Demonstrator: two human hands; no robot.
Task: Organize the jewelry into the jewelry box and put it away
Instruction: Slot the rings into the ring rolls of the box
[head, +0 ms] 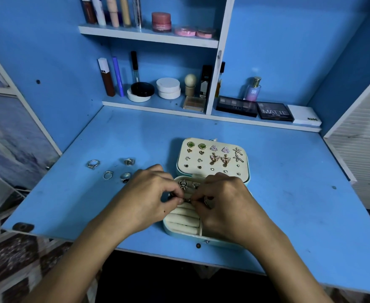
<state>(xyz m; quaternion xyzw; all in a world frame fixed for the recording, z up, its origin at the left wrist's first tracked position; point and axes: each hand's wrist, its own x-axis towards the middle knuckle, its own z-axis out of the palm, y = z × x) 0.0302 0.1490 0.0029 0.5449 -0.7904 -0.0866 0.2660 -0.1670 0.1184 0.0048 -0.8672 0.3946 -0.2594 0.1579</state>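
An open light-blue jewelry box [210, 238] lies on the blue desk, its cream lid [212, 158] studded with several earrings. Two ornate rings [188, 184] sit in the top ring roll. My left hand [151, 197] and my right hand [221, 202] meet over the cream ring rolls, and both pinch a small dark ring [187, 200] between their fingertips. Several silver rings lie loose on the desk to the left, among them a coiled one [92, 164], a chunky one [129, 161], a thin band [108, 174] and a dark-stone one [125, 177].
Low shelves at the back of the desk hold makeup tubes, round compacts [168, 88], eyeshadow palettes [274, 111], a perfume bottle [252, 89] and a white box [304, 115]. An upper shelf carries pink jars [161, 21]. Blue side panels close in the desk left and right.
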